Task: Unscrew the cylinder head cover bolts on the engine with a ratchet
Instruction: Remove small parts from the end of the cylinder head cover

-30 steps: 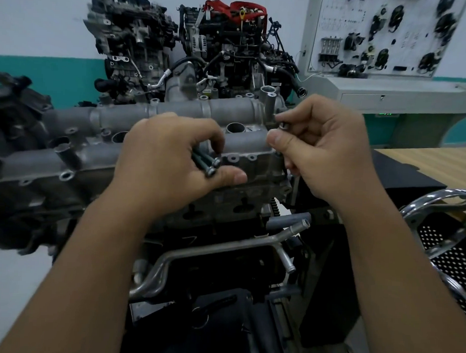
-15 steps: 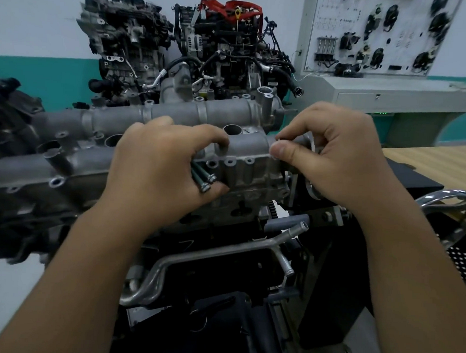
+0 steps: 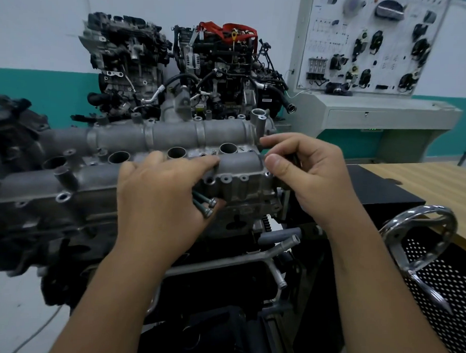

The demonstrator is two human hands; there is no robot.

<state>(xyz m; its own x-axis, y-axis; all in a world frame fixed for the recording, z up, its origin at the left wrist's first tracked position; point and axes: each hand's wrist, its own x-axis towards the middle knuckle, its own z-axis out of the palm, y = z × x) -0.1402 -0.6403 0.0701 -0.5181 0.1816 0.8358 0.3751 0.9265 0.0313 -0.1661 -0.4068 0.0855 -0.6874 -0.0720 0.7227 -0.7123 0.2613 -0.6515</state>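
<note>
The grey cylinder head cover (image 3: 235, 163) lies across the engine in front of me, with several round openings along its top. My left hand (image 3: 160, 192) rests on the cover's near right part, its index finger stretched over the top, while the lower fingers hold loose green-grey bolts (image 3: 205, 205) against the palm. My right hand (image 3: 306, 173) is at the cover's right end, thumb and fingers curled around a dark part there; what it grips is mostly hidden. No ratchet is visible.
Two more engines (image 3: 217, 67) stand behind against the wall. A white training panel on a grey console (image 3: 368, 51) is at the back right. A wooden table (image 3: 437, 183) and a chrome handwheel (image 3: 420, 235) sit to the right. Metal pipes (image 3: 276, 251) run below the cover.
The left index finger has stretched out over the cover's top, the bolts still in the hand. The right hand has sunk slightly along the cover's right end. The view has shifted.
</note>
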